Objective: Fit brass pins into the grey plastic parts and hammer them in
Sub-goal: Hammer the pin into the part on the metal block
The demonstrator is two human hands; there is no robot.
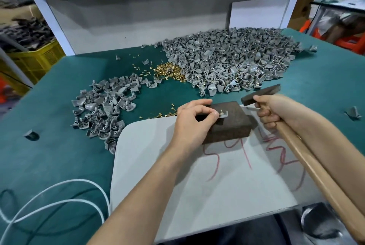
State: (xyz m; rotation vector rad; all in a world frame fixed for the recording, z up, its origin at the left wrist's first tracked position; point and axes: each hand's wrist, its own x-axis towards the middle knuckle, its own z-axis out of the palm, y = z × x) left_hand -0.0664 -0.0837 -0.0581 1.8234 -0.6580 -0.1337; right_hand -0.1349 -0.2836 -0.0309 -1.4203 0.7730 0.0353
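Note:
A dark block (233, 126) lies on a white board (158, 175). On top of the block sits a small grey plastic part (223, 114) with a brass pin (221, 112) standing up in it. My left hand (194, 118) pinches the part at its left side, thumb and fingers curled. My right hand (274, 109) grips a wooden-handled hammer (316, 167); its dark head (260, 95) hovers just right of and above the block. A heap of brass pins (169, 71) lies further back.
A big pile of grey parts (237, 57) fills the back right of the green table (49, 165); a smaller pile (104, 110) lies left of the board. Loose pins (162, 115) sit at the board's far edge. White cable (49, 205) loops at front left.

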